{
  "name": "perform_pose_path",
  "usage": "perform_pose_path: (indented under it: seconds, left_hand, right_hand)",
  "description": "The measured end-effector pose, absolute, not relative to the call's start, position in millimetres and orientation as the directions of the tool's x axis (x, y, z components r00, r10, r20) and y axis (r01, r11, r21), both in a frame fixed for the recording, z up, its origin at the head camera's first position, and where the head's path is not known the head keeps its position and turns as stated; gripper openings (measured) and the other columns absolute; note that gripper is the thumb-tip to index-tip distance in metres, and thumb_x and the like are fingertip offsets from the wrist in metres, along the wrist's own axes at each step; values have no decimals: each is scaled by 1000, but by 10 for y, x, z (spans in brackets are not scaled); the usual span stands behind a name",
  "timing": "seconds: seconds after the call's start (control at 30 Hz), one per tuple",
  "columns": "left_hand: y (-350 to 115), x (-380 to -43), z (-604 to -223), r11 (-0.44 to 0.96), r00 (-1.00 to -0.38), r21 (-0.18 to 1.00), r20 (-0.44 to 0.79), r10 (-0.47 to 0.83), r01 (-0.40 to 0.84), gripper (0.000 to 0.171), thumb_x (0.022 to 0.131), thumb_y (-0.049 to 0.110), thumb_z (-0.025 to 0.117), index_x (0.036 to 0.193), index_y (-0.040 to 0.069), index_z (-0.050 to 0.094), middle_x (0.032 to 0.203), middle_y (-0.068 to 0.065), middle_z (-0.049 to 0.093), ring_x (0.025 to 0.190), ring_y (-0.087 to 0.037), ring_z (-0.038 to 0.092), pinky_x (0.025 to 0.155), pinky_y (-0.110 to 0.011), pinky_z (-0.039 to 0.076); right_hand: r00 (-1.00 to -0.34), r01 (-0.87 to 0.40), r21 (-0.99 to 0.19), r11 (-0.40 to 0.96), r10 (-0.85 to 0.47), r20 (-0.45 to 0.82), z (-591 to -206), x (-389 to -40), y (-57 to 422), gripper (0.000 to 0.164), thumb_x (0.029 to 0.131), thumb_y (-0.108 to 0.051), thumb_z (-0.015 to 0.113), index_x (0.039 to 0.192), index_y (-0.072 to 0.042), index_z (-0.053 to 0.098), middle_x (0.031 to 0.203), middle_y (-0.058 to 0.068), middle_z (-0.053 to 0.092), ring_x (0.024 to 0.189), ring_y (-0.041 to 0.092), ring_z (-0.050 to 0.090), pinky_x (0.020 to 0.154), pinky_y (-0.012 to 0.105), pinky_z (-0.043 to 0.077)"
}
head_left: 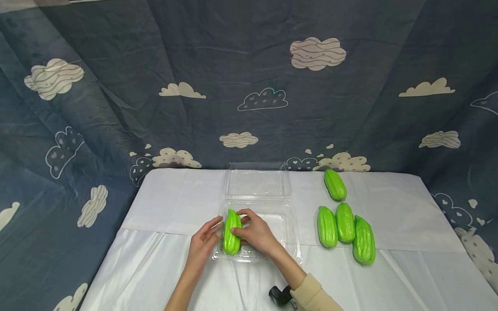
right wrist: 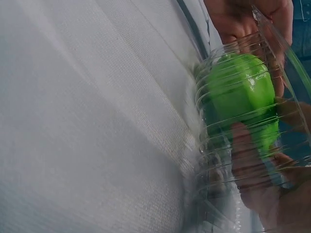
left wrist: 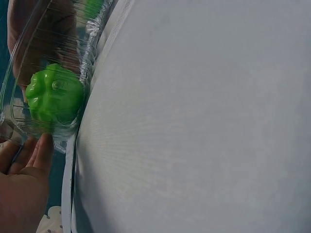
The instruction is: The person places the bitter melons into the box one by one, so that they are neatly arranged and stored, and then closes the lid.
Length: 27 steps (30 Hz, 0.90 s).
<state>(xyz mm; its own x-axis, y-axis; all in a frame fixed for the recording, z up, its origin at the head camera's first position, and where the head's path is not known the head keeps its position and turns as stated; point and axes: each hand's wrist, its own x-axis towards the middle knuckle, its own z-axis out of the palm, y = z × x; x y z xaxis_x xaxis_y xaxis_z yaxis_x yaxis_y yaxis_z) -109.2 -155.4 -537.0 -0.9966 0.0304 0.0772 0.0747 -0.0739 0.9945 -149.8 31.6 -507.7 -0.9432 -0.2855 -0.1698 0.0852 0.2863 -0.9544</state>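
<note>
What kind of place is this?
Probably a little indoor booth set up for tabletop work, though I can't be sure. A dark cloth with clouds hangs behind a table covered in white, where green vegetable-shaped things lie beside a clear plastic box.

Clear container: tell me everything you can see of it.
The clear container looks like shiny plastic with ribbed walls. It lies open on the white cloth, its lid folded back on the far side. One green gourd is inside at the left, held by the right hand. The left hand is beside the left wall; contact is unclear.
</note>
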Motion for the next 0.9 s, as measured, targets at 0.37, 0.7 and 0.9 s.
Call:
perform_pose_path:
  seconds: [0.37,0.7,0.9]
  left_hand:
    - [-1552,-1096,-5362,-93,-997,994,68,32,64,45,91,-8,57,135,-4,54,140,-19,52,128,-36,50,102,-30,48]
    - [-1546,-1099,-5358,-95,-997,994,64,32,60,44,91,-8,57,135,-3,54,140,-19,53,128,-35,51,103,-34,47]
    - [-1546,-1094,-5357,-92,-998,994,62,28,60,44,91,-9,56,135,-4,54,140,-20,52,128,-36,51,101,-31,48]
  right_hand:
    - [-936,74,-965,253,-316,-154,-5047,-1490,367,55,87,-16,75,134,0,53,120,25,55,78,21,69,62,39,62]
    - [-941,90,-970,227,-301,-157,-4932,-1435,455,59,87,-15,74,138,3,49,127,27,52,85,24,69,67,42,62]
    - [-945,63,-980,186,-305,-118,-4875,-1377,515,59,87,-10,73,138,4,48,128,29,52,91,26,68,72,43,62]
